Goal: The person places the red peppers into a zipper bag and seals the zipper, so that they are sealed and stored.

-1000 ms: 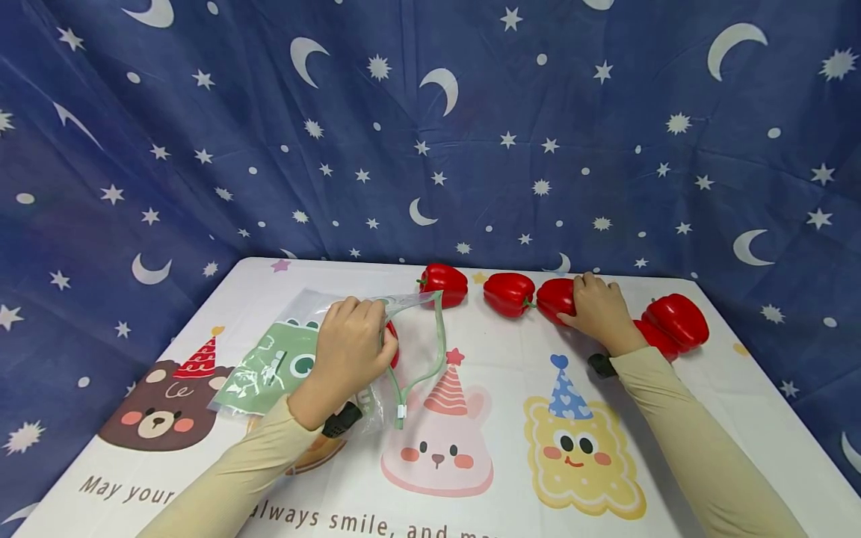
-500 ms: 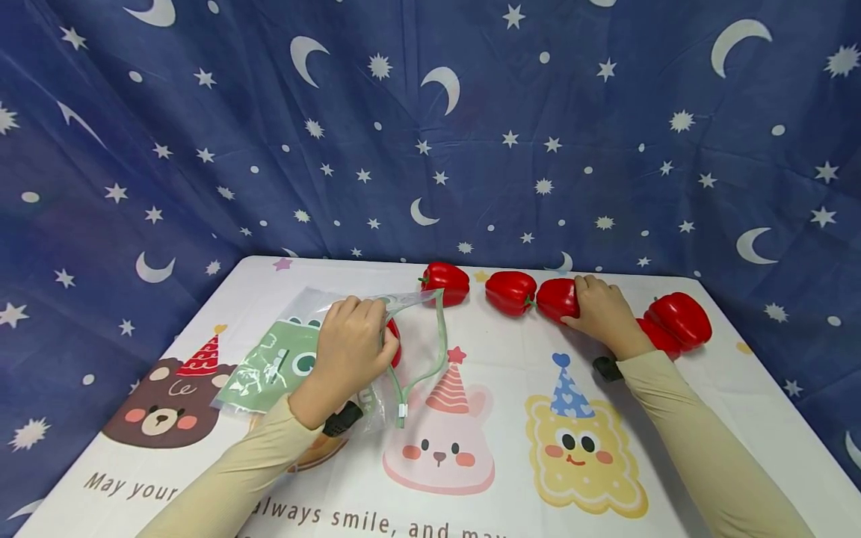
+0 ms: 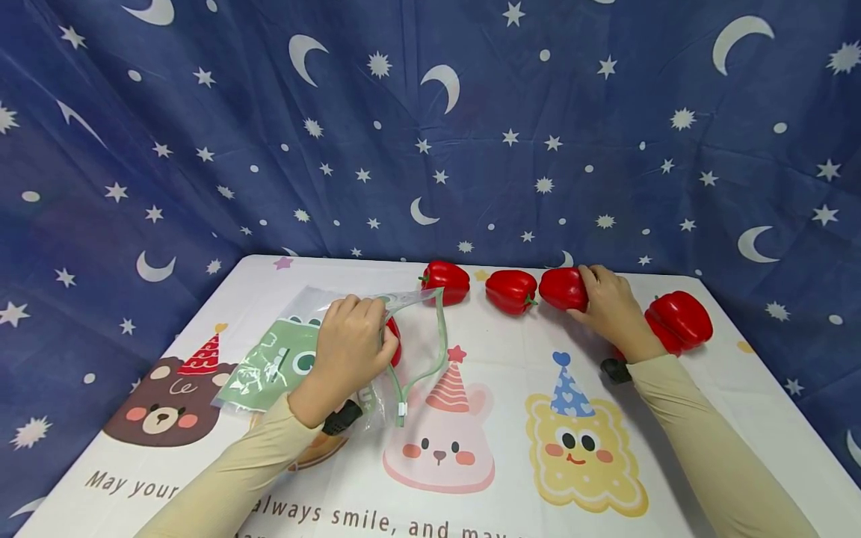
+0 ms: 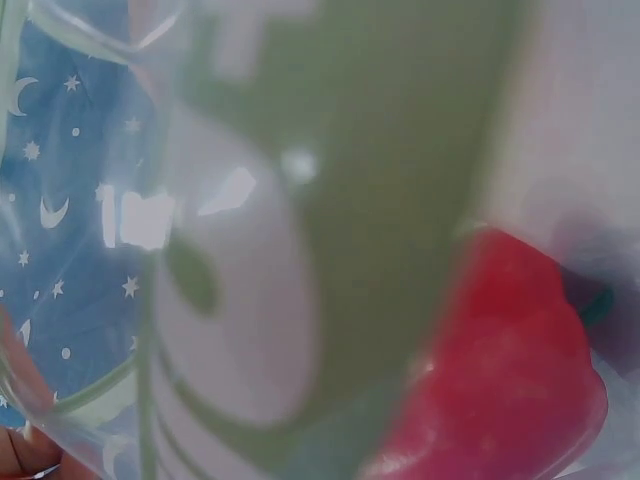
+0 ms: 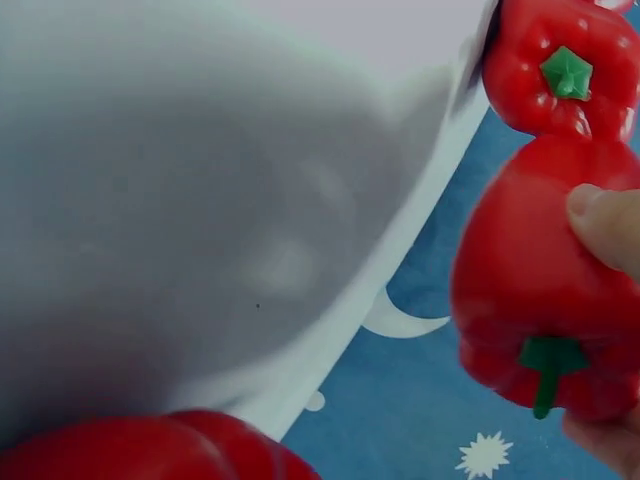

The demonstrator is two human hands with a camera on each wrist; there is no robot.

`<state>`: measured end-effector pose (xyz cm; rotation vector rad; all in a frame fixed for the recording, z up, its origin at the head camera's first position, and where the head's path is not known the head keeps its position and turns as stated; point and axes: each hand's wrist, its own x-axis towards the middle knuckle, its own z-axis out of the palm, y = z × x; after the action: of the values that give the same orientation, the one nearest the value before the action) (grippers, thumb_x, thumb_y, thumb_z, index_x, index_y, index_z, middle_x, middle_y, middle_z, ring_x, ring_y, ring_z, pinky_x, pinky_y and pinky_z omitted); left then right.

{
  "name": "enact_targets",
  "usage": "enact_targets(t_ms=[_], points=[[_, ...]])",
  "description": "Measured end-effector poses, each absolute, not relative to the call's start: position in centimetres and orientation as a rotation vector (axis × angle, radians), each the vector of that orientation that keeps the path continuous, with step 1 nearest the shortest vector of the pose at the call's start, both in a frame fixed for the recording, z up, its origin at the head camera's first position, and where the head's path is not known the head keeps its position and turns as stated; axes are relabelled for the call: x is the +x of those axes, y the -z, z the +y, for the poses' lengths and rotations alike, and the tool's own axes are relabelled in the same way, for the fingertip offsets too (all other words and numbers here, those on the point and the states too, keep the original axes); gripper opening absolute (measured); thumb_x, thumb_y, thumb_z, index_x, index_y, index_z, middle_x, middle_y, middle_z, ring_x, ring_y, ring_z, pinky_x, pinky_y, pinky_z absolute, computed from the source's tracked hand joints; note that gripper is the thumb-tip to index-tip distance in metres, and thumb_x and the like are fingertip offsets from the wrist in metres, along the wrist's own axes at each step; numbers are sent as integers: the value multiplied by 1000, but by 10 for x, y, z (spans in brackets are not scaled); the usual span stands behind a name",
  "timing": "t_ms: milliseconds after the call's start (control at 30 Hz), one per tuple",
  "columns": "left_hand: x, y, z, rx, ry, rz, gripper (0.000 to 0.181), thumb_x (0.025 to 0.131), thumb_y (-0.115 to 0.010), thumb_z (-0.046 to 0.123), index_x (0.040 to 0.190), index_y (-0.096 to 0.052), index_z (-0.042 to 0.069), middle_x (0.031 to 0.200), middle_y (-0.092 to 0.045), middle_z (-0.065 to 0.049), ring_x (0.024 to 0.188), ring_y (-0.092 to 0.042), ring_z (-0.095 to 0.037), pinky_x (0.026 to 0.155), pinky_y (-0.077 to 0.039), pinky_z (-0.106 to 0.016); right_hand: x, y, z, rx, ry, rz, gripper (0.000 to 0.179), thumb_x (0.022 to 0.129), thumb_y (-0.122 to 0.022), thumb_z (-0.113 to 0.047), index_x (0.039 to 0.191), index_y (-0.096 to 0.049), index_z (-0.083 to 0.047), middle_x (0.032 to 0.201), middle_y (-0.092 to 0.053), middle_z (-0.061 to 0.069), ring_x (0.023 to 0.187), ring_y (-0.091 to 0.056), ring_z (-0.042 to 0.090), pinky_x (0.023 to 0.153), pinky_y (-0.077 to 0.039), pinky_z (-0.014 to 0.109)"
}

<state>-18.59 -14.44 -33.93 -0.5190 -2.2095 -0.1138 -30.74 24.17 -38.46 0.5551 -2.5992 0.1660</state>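
My left hand (image 3: 353, 344) grips the upper edge of a clear zip bag (image 3: 269, 370) with a green cartoon face on it. The green-rimmed mouth of the bag gapes to the right, and a white slider (image 3: 402, 409) sits at its lower end. One red bell pepper (image 4: 510, 370) lies inside, mostly hidden by my hand in the head view. At the back of the table, my right hand (image 3: 613, 310) holds another red bell pepper (image 3: 561, 288). The right wrist view shows the thumb on that pepper's side and its green stem (image 5: 550, 370) facing the camera.
Two more peppers, one left (image 3: 445, 282) and one nearer the middle (image 3: 511, 291), lie along the back edge. Red peppers (image 3: 681, 321) are bunched at the right, partly behind my right wrist. A blue star-patterned curtain (image 3: 377, 149) hangs right behind the table (image 3: 491, 388).
The pepper in my right hand has shifted slightly right and up, tilting away from its left neighbour, so a gap shows between them. My left hand and the bag stay put.
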Motion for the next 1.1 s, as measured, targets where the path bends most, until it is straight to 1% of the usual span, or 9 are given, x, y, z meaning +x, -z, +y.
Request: enact_targets(t_ms=[133,333,533,867,1100], points=[[-186,339,-144,-520,114,-2211,9,70,-54,10,66,-49,5,57,-52,-7,61,-49,-27,63,-42,-38,-304,380,243,570,-196,-2516,82,59,-86,-15,126,-46,10,117,-53,33,105,-52,48,90,-44,62],[-185,338,-144,-519,114,-2222,8,70,-54,10,67,-50,5,58,-53,-7,62,-50,-27,64,-43,-39,-299,371,245,612,-167,-2402,85,55,-88,-14,125,-47,12,116,-56,32,105,-54,46,90,-45,60],[-185,338,-143,-516,115,-2225,8,70,-54,10,67,-50,5,58,-54,-7,62,-50,-27,64,-43,-39,-293,363,244,671,-125,-2343,85,54,-89,-14,123,-48,12,115,-56,31,104,-56,45,90,-45,59],[-184,337,-144,-508,110,-2244,8,71,-55,10,68,-52,4,58,-54,-8,62,-50,-26,64,-43,-39,-277,346,236,827,-90,-2215,86,51,-91,-18,122,-51,11,112,-57,30,99,-56,43,88,-47,58],[-184,337,-144,-506,111,-2254,8,72,-55,10,68,-53,3,59,-55,-8,63,-51,-27,66,-44,-40,-265,335,223,922,-40,-2134,87,50,-92,-19,121,-53,11,109,-60,28,96,-58,40,84,-50,56]])
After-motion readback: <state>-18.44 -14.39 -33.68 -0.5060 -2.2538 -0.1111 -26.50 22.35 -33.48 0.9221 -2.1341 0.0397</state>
